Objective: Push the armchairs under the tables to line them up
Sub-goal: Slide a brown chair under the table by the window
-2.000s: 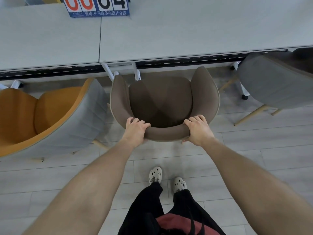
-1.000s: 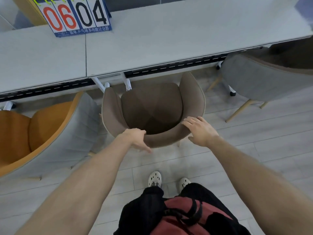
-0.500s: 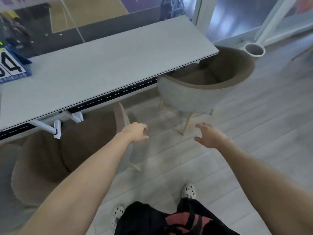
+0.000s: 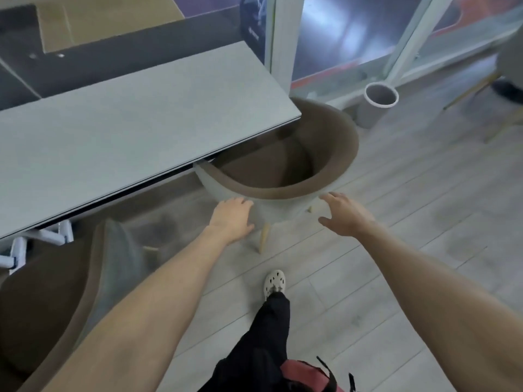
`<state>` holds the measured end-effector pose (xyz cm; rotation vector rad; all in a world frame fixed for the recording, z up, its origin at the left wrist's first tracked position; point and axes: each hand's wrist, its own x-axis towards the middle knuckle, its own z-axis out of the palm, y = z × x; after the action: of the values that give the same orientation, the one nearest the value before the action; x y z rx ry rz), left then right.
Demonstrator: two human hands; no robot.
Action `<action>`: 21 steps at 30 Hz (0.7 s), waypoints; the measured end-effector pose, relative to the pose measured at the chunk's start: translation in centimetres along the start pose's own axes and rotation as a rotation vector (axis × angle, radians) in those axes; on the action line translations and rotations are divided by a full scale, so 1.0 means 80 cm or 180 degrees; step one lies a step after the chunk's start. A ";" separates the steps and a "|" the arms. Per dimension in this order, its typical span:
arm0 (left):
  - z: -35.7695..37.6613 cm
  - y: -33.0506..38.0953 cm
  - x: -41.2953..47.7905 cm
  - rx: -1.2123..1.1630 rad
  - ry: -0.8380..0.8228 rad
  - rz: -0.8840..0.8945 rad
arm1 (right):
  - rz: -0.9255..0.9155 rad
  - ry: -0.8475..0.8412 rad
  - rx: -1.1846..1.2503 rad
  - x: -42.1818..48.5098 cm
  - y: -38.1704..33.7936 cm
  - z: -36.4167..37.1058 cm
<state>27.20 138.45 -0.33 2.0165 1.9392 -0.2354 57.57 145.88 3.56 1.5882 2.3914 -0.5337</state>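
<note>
A grey-shelled armchair [image 4: 334, 154] with a brown seat stands at the right end of the long grey table [image 4: 127, 128], turned at an angle, its front partly under the tabletop. My left hand [image 4: 230, 219] reaches to the chair's grey back with fingers spread; contact is unclear. My right hand [image 4: 343, 215] hovers open just right of the chair's back, near its wooden leg, holding nothing. The brown armchair [image 4: 56, 301] pushed earlier sits at lower left, its front under the table.
A grey cylindrical bin [image 4: 377, 104] stands on the floor beyond the chair by the glass wall. Another chair's wooden legs [image 4: 481, 89] show at far right. My foot in a white shoe [image 4: 274, 282] is on the grey plank floor.
Both hands let go of the brown armchair. I turned right and stepped toward the grey-backed chair, and both hands now reach its back.
</note>
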 end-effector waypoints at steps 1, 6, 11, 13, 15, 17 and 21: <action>-0.002 0.007 0.026 0.0016 0.0050 0.0031 | -0.0024 0.0013 -0.0033 0.019 0.015 -0.008; -0.002 0.038 0.122 -0.0020 -0.0168 0.0167 | -0.0233 -0.0036 -0.0346 0.097 0.072 -0.045; 0.012 0.056 0.168 -0.0157 -0.0541 0.0072 | -0.0587 -0.0313 -0.0733 0.171 0.121 -0.056; 0.019 0.068 0.176 -0.0227 -0.0657 -0.0032 | -0.0769 -0.0393 -0.0905 0.197 0.136 -0.057; 0.027 0.083 0.181 -0.0338 -0.0700 -0.0185 | -0.1010 -0.0486 -0.1096 0.222 0.150 -0.059; 0.037 0.099 0.181 -0.0416 -0.0602 -0.0419 | -0.1279 -0.0582 -0.1288 0.243 0.162 -0.060; 0.052 0.122 0.178 -0.0404 -0.0401 -0.0883 | -0.1767 -0.0561 -0.1521 0.283 0.185 -0.062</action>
<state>38.14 150.20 -7.93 1.6115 2.0921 -0.2899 62.44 172.16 -3.05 0.6551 2.5494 -0.1511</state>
